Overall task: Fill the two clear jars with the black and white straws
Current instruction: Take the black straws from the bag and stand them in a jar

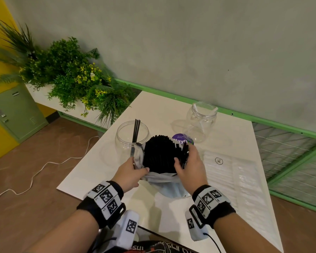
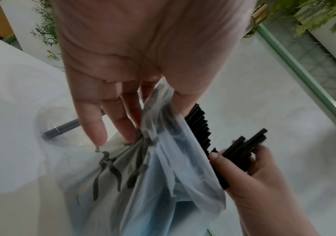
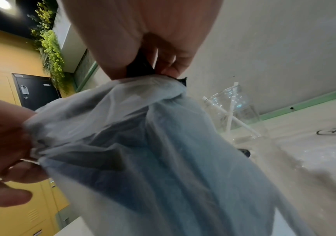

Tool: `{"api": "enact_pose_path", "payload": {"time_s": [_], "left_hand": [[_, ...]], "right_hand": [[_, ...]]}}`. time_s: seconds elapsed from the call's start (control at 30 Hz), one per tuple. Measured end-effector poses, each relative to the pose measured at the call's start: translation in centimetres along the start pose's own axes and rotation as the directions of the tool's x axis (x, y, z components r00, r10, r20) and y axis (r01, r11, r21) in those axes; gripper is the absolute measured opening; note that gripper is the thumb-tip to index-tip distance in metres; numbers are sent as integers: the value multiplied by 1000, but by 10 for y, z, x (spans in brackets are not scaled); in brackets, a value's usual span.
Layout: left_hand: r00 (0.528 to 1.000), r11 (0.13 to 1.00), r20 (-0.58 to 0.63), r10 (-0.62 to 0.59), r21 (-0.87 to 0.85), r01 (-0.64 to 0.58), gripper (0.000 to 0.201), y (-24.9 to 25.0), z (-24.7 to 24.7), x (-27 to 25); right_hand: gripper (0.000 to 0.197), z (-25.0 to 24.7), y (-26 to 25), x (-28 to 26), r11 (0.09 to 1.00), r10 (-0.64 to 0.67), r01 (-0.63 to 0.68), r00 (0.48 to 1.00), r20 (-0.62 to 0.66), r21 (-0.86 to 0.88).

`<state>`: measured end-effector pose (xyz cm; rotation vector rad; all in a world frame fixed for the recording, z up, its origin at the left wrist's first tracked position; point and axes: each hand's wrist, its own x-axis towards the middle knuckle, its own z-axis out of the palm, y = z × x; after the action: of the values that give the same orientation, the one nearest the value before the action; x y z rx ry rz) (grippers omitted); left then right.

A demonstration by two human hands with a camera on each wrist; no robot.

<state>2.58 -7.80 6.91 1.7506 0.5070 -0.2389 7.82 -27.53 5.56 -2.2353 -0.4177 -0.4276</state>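
A thin plastic bag (image 1: 164, 179) stands on the white table (image 1: 226, 207), packed with a thick bundle of black straws (image 1: 159, 154). My left hand (image 1: 133, 172) pinches the bag's left rim (image 2: 148, 118). My right hand (image 1: 188, 165) grips a few black straws (image 2: 241, 148) at the bundle's right side. The left clear jar (image 1: 130, 136) holds three black straws (image 1: 136, 130). The right clear jar (image 1: 201, 119) holds a few white straws (image 3: 230, 115).
A flat clear pack of white straws (image 1: 232, 174) marked XL lies to the right. A purple round label (image 1: 181, 139) shows behind the bag. Plants (image 1: 71, 73) stand off the table's far left corner; a green rail (image 1: 263, 119) runs along the wall.
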Motion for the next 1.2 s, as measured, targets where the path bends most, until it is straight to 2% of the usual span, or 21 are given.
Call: {"api": "enact_pose_path", "payload": {"time_s": [0.07, 0.17, 0.27, 0.33, 0.43, 0.53, 0.6, 0.7, 0.8, 0.87, 0.97, 1.03, 1.13, 1.2], "left_hand": [[1000, 1000, 4, -7, -11, 7, 23, 0, 1, 0], [1000, 1000, 11, -12, -20, 13, 24, 1, 1, 1], [1000, 999, 20, -7, -33, 7, 23, 0, 1, 2], [1000, 999, 30, -3, -32, 4, 23, 1, 1, 1], [999, 1000, 40, 2, -31, -1, 28, 1, 1, 1], [998, 1000, 58, 23, -3, -23, 30, -1, 0, 2], [996, 999, 77, 44, 27, -46, 32, 0, 0, 2], [993, 994, 102, 63, 84, -72, 44, 4, 1, -3], [989, 984, 118, 89, 141, -105, 50, 6, 1, -5], [989, 981, 119, 92, 158, -110, 46, 5, 0, -4], [994, 982, 94, 65, 171, -80, 36, -1, -3, 0], [995, 985, 87, 48, 158, -62, 33, -4, -3, 1], [996, 990, 85, 37, 132, -48, 33, -5, -3, 0], [996, 992, 83, 32, 119, -42, 34, -6, -3, 1]], "right_hand": [[72, -4, 3, 6, 991, -128, 123, 988, -86, -61], [87, -7, 11, 17, 938, -265, 239, 961, -74, -252], [80, -9, 19, 23, 873, -298, 302, 952, 72, -382], [63, -7, 26, 25, 854, -304, 339, 941, 152, -395], [40, -5, 24, 24, 884, -290, 327, 944, 157, -335], [52, -5, 14, 19, 939, -246, 278, 955, 169, -203], [61, -4, 5, 14, 942, -258, 296, 940, 222, -158], [79, 10, -6, 6, 907, -233, 322, 920, 315, -270], [87, 22, -6, 5, 919, -153, 244, 944, 292, -308], [79, 23, -2, 10, 951, -143, 205, 955, 259, -230], [50, 16, 3, 21, 972, -171, 201, 961, 216, -126], [38, 9, 4, 26, 979, -176, 189, 971, 161, -72], [37, 1, 7, 26, 984, -172, 173, 984, 44, -27], [46, -1, 12, 24, 979, -181, 186, 981, 67, -84]]}}
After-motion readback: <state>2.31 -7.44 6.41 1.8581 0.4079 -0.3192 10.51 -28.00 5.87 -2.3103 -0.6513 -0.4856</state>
